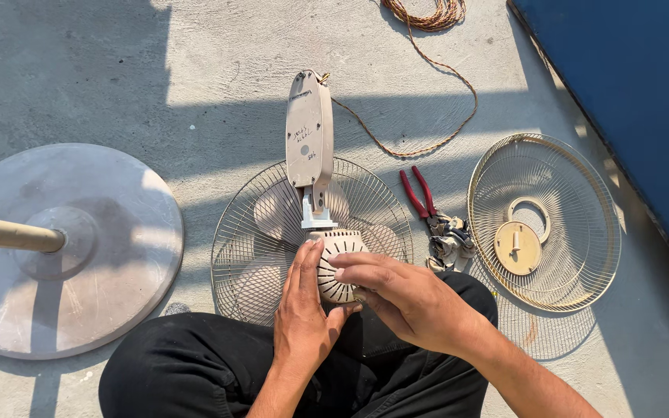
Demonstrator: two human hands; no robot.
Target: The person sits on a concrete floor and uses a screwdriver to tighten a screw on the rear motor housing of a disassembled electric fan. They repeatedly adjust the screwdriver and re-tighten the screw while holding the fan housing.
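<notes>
Motor housing (337, 263) | between left hand (303, 317) and right hand (408, 298) | touching both

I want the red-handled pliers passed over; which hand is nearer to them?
Right. The right hand lies just below-left of the pliers; the left hand is farther off, beyond the motor housing.

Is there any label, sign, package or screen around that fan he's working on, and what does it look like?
Small printed marking: near the top of the beige oblong fan neck housing, a short dark line.
Handwritten marks: lower on the same housing, a few dark scribbled lines.
No packages, signs or screens show.
</notes>
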